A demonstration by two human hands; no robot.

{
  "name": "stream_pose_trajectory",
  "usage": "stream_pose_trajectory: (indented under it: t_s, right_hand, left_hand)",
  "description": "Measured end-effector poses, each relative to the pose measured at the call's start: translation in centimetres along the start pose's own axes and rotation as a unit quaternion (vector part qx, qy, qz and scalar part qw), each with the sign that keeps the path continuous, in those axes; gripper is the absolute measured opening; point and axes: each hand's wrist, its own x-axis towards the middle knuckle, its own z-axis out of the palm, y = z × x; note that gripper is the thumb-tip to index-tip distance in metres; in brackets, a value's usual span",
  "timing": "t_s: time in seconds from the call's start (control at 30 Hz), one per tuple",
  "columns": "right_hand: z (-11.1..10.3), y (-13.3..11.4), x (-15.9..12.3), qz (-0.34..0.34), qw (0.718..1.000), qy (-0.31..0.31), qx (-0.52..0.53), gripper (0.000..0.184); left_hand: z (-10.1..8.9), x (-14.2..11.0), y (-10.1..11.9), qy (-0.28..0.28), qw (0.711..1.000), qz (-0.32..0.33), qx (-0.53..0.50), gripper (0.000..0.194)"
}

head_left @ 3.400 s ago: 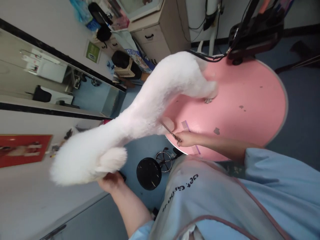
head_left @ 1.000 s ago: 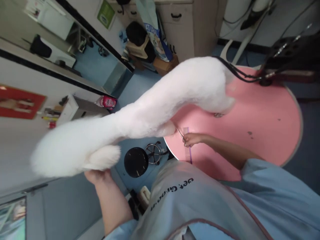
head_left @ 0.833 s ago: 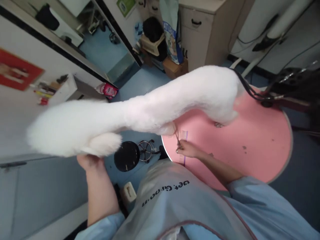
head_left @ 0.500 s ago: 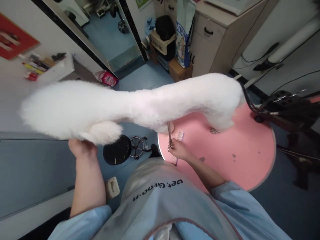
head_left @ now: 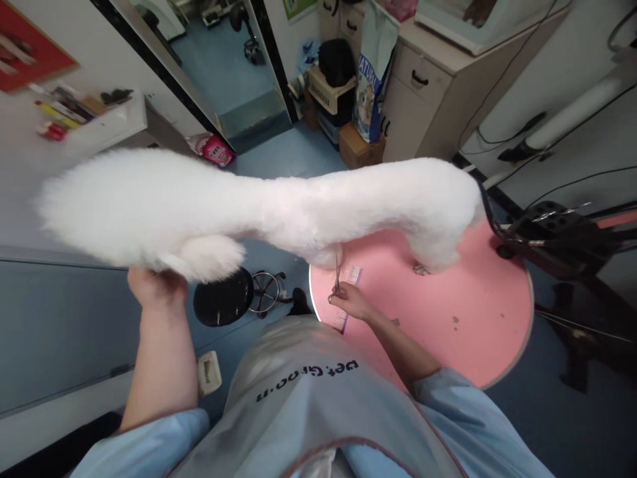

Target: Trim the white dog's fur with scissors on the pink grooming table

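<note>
A white fluffy dog (head_left: 378, 192) stands on the pink round table (head_left: 448, 299), its large rounded head (head_left: 114, 206) to the left. Under the head, close to a hanging ear (head_left: 209, 255), is my left hand (head_left: 156, 287), closed against the underside; its fingertips are lost in the fur. My right hand (head_left: 352, 302) grips the handles of metal scissors (head_left: 337, 275). Their blades point away from me, up beside the dog's front leg (head_left: 323, 255). A purple-spined comb (head_left: 341, 320) lies on the table, partly behind my right hand.
A black stool (head_left: 223, 299) stands on the blue floor left of the table. A dark holder (head_left: 552, 216) with metal tools is at the right. Beyond the dog are a cabinet (head_left: 423, 86), a food bag (head_left: 371, 79), a cardboard box (head_left: 361, 146) and a pet carrier (head_left: 328, 89).
The camera view has shifted slightly. My right hand and the scissors remain by the front leg, with the scissors a little more upright. My left hand stays under the dog's head.
</note>
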Motion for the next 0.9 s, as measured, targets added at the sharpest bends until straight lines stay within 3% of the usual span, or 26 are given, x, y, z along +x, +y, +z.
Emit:
stream_pose_trajectory:
  t_s: [0.1,0.9]
  right_hand:
    - [-0.06,0.12,0.04,0.013,0.999,-0.003,0.03,0.02]
    - [-0.8,-0.15,-0.11,0.123,0.974,-0.051,0.185,0.023]
  left_hand:
    - [-0.06,0.06,-0.12,0.014,0.997,0.011,-0.071,0.055]
    - [-0.7,0.01,-0.65,-0.014,0.993,0.011,-0.116,0.046]
